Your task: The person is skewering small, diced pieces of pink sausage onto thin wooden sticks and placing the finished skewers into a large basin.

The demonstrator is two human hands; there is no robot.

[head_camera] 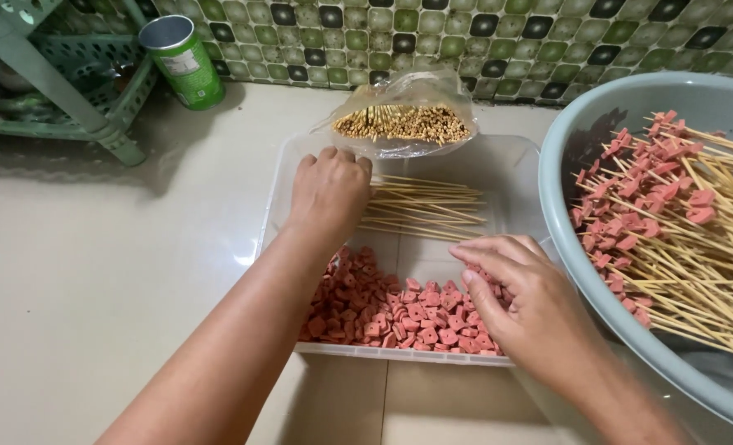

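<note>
Right hand: the right hand lies nearest the camera, its fingers curled together among the pink heart-shaped sausage slices; whether the grip pinches one, I cannot tell.
Left hand: the left hand reaches over the loose bamboo skewers, fingers bent down on their blunt ends; whether the grip has closed on a stick is hidden.
Tray: the clear shallow plastic tray holds slices at its near end and skewers at its far end.
Bag: a clear plastic bag of bamboo skewers rests on the tray's far rim.
Basin: a grey-blue round plastic basin stands right of the tray, filled with loaded skewers.
Surface: a pale tiled floor carries everything; a green cylindrical can stands beside a mint-green plastic rack.
</note>
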